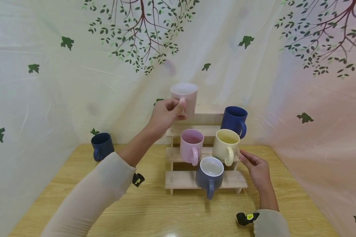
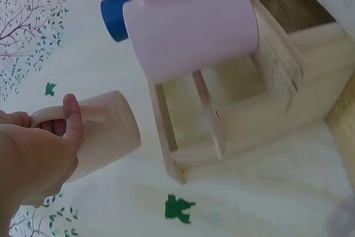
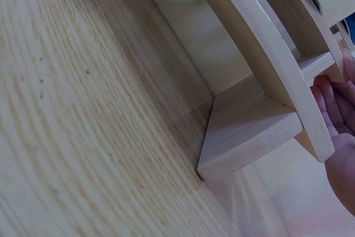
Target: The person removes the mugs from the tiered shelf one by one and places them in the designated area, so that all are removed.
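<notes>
My left hand (image 1: 163, 115) grips the handle of a pale pink mug (image 1: 191, 103), held upright in the air in front of the top step of a wooden tiered stand (image 1: 181, 179). The left wrist view shows fingers and thumb round that handle, the mug (image 2: 108, 134) apart from the stand. My right hand (image 1: 258, 169) pinches the right end of the stand's second step, beside a cream mug (image 1: 225, 146). A lilac mug (image 1: 191, 146) sits left of the cream one on that step. On the bottom step stands a grey-blue mug (image 1: 209, 176) with a white inside.
A blue mug (image 1: 234, 120) stands high at the stand's right. Another dark blue mug (image 1: 102, 146) sits at the back left of the wooden table (image 1: 154, 214). Behind hangs a pale curtain (image 1: 121, 85) with printed branches and leaves.
</notes>
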Demonstrator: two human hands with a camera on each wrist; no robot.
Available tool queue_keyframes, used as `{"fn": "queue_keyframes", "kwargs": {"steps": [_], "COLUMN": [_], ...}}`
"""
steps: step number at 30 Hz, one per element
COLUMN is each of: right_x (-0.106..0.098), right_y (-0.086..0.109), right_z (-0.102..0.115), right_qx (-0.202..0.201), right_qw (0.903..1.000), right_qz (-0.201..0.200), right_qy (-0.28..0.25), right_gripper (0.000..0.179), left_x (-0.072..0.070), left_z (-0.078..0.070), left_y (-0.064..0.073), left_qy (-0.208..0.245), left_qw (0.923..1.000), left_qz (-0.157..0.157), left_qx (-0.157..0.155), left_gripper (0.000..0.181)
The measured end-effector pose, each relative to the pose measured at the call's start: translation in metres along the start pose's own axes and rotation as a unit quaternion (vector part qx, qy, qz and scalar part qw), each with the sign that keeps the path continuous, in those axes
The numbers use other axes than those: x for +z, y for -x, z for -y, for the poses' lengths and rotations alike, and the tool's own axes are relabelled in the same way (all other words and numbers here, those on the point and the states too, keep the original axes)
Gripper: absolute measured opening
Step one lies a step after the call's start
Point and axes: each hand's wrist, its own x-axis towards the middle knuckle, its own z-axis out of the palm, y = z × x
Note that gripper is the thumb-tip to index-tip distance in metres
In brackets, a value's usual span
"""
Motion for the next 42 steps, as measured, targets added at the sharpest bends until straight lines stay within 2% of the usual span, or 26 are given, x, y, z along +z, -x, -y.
{"fn": "queue_keyframes", "kwargs": {"steps": [5,12,17,27,34,42], "right_x": [0.0,0.0,0.001,0.001,-0.001,0.0], "right_y": [0.001,0.001,0.0,-0.001,0.0,0.0], "right_z": [0.001,-0.001,-0.002,-0.003,-0.003,-0.001], "right_qx": [0.008,0.001,-0.003,-0.01,-0.006,-0.006], "right_qw": [1.0,1.0,1.0,0.9999,0.9999,0.9999], "right_qz": [0.002,-0.002,-0.004,-0.005,-0.004,-0.005], "right_qy": [0.001,0.0,-0.005,-0.013,-0.01,-0.012], "right_gripper": [0.054,0.053,0.053,0.052,0.052,0.051], "left_x": [-0.023,-0.054,-0.077,-0.117,-0.136,-0.154], "left_z": [-0.006,-0.015,-0.014,0.007,0.025,0.054], "left_y": [0.0,0.004,0.009,0.026,0.036,0.047], "left_qy": [-0.006,-0.033,-0.054,-0.087,-0.103,-0.088], "left_qw": [0.9998,0.9985,0.9972,0.9941,0.993,0.9941], "left_qz": [-0.016,-0.042,-0.049,-0.065,-0.058,-0.063], "left_qx": [0.01,0.008,0.014,0.002,-0.008,-0.009], "left_gripper": [0.031,0.03,0.031,0.039,0.044,0.044]}}
